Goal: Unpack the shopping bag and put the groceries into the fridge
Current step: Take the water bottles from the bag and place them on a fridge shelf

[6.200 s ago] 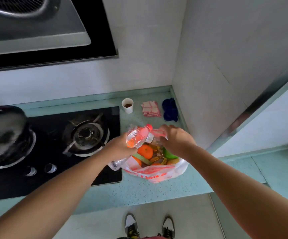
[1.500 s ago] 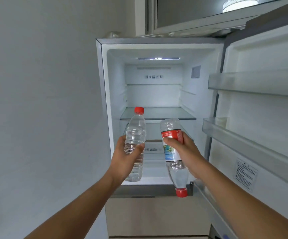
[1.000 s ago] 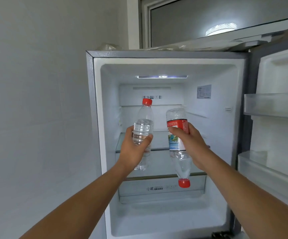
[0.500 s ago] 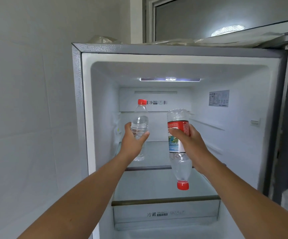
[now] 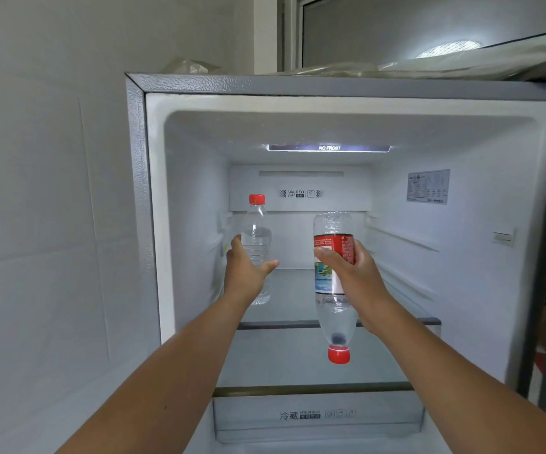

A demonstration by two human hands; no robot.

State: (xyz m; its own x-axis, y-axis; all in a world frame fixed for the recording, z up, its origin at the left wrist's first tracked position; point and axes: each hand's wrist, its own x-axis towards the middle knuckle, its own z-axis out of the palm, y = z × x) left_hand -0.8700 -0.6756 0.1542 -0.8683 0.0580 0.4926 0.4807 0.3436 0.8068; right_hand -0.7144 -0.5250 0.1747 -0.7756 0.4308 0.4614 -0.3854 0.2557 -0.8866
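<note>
Curling fingers grip both: left hand an upright water bottle, right hand a labelled bottle cap-down, likely to topple if shelved so.

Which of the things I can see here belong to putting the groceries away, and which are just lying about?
Part of the job:
- clear bottle, upright in the left hand
- labelled bottle, cap down in the right hand
- open fridge and its glass shelf

Just there:
- crumpled plastic on top of the fridge
- sticker on the inner wall
- drawer below
</note>
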